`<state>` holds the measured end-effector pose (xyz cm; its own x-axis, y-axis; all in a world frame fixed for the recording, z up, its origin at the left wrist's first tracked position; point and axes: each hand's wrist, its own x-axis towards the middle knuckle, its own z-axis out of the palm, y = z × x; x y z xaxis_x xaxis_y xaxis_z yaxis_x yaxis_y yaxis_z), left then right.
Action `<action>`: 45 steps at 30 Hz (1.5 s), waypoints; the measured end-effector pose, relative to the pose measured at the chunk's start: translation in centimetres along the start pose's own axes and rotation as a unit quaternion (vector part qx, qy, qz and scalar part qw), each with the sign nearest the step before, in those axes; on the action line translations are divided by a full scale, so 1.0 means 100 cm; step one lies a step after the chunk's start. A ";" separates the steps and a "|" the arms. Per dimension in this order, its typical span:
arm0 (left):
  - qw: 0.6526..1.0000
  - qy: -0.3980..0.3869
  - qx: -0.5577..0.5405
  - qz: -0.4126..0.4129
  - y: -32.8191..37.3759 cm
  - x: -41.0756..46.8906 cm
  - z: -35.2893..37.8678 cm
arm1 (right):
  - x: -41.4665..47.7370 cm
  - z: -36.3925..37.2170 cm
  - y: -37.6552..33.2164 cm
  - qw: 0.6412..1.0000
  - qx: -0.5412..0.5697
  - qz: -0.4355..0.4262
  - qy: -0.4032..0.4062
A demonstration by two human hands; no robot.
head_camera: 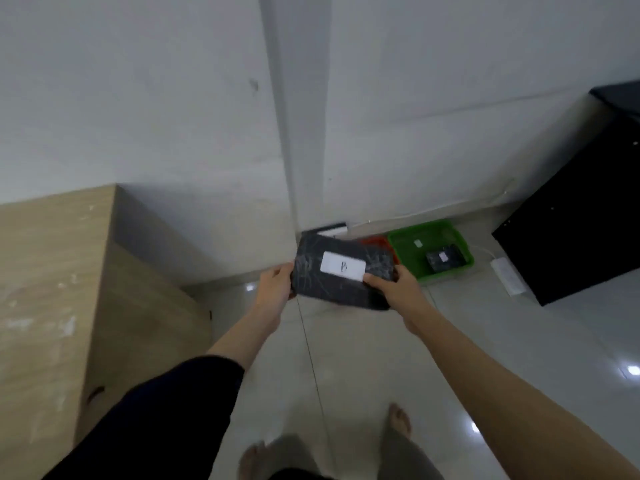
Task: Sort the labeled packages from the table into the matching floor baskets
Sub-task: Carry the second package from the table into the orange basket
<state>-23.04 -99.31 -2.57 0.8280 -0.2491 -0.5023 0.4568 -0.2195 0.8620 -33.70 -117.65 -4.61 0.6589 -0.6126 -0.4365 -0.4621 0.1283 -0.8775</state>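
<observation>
I hold a black wrapped package (322, 285) out in front of me with both hands, above the floor. Its white label (343, 266) reads "B". My left hand (275, 289) grips its left edge and my right hand (398, 289) grips its right edge. Behind the package, by the wall, stands a green basket (408, 249) with a small black package (445, 259) inside. A red basket (377, 243) sits just left of the green one, mostly hidden by the held package.
A light wooden table (52, 289) fills the left side. A black cabinet (581, 230) stands at the right, with a white power strip (507, 275) on the floor beside it. My bare feet (398, 419) are on the glossy tiled floor.
</observation>
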 end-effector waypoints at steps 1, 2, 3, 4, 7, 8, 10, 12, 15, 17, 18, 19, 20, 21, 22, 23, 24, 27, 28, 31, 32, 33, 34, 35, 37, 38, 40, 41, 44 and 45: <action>1.000 0.015 -0.010 -0.005 0.002 0.003 0.024 | 0.015 -0.018 -0.001 1.000 -0.002 0.002 -0.008; 0.999 0.026 -0.010 -0.023 -0.004 0.002 0.045 | 0.024 -0.035 0.004 1.000 -0.011 0.013 -0.021; 0.998 0.035 -0.011 -0.048 -0.013 -0.003 0.063 | 0.028 -0.051 0.011 0.999 -0.018 0.028 -0.035; 0.997 0.040 -0.016 -0.065 -0.023 -0.007 0.079 | 0.033 -0.066 0.020 0.998 -0.019 0.039 -0.044; 0.995 0.040 -0.014 -0.093 -0.042 -0.005 0.125 | 0.054 -0.107 0.032 0.995 -0.042 0.063 -0.059; 0.995 0.041 -0.012 -0.092 -0.042 0.001 0.138 | 0.066 -0.117 0.030 0.995 -0.050 0.065 -0.064; 0.996 0.044 -0.010 -0.080 -0.041 0.018 0.159 | 0.092 -0.130 0.027 0.994 -0.061 0.058 -0.065; 0.996 0.050 0.001 -0.069 -0.048 0.040 0.174 | 0.119 -0.133 0.034 0.994 -0.073 0.049 -0.066; 0.996 0.067 0.029 -0.059 -0.074 0.079 0.188 | 0.161 -0.128 0.060 0.993 -0.075 0.051 -0.071; 0.994 0.079 0.056 -0.048 -0.103 0.111 0.194 | 0.193 -0.119 0.088 0.993 -0.070 0.052 -0.075; 0.994 0.082 0.066 -0.038 -0.118 0.129 0.197 | 0.211 -0.113 0.103 0.994 -0.067 0.050 -0.075; 0.994 0.083 0.070 -0.027 -0.133 0.150 0.200 | 0.230 -0.106 0.119 0.994 -0.064 0.044 -0.072; 0.994 0.084 0.069 -0.017 -0.148 0.171 0.202 | 0.249 -0.100 0.133 0.995 -0.061 0.037 -0.070; 0.994 0.086 0.067 -0.010 -0.163 0.192 0.205 | 0.269 -0.093 0.149 0.995 -0.059 0.031 -0.069; 0.994 0.089 0.065 -0.005 -0.183 0.215 0.208 | 0.290 -0.085 0.169 0.995 -0.058 0.026 -0.071; 0.994 0.093 0.066 -0.001 -0.204 0.237 0.212 | 0.310 -0.078 0.190 0.995 -0.058 0.022 -0.074; 0.993 0.096 0.067 0.005 -0.227 0.258 0.215 | 0.329 -0.070 0.212 0.995 -0.058 0.019 -0.077; 0.989 0.109 0.095 0.034 -0.299 0.317 0.223 | 0.384 -0.050 0.281 0.995 -0.053 0.017 -0.080; 0.986 0.111 0.117 0.050 -0.323 0.335 0.225 | 0.401 -0.044 0.303 0.995 -0.050 0.018 -0.080; 0.969 0.097 0.206 0.101 -0.386 0.382 0.229 | 0.446 -0.028 0.365 0.996 -0.044 0.016 -0.080; 0.961 0.094 0.231 0.116 -0.404 0.394 0.230 | 0.457 -0.023 0.383 0.996 -0.045 0.013 -0.081; 0.956 0.093 0.246 0.129 -0.420 0.404 0.232 | 0.466 -0.018 0.400 0.995 -0.047 0.008 -0.082; 0.953 0.095 0.254 0.137 -0.435 0.414 0.232 | 0.475 -0.014 0.415 0.995 -0.047 0.004 -0.084; 0.950 0.100 0.260 0.145 -0.449 0.423 0.233 | 0.482 -0.009 0.429 0.995 -0.045 -0.001 -0.085; 0.938 0.114 0.282 0.169 -0.470 0.439 0.234 | 0.495 -0.003 0.452 0.996 -0.043 -0.006 -0.080; 0.925 0.127 0.302 0.190 -0.478 0.445 0.235 | 0.501 -0.002 0.460 0.996 -0.041 -0.007 -0.075; 0.885 0.172 0.362 0.237 -0.491 0.456 0.239 | 0.513 -0.001 0.471 0.997 -0.034 -0.004 -0.065; 0.864 0.195 0.387 0.255 -0.496 0.461 0.242 | 0.519 -0.001 0.474 0.998 -0.031 -0.001 -0.059; 0.845 0.237 0.393 0.275 -0.506 0.474 0.249 | 0.537 -0.001 0.480 0.997 -0.036 -0.005 -0.062; 0.860 0.240 0.363 0.266 -0.509 0.479 0.252 | 0.542 -0.001 0.482 0.997 -0.045 -0.011 -0.067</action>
<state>-14.82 -123.79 -72.25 0.9753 -0.1179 0.1866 -0.2085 -0.7693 0.6039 -20.30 -144.75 -70.56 0.7399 -0.5037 -0.4458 -0.4941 0.0429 -0.8684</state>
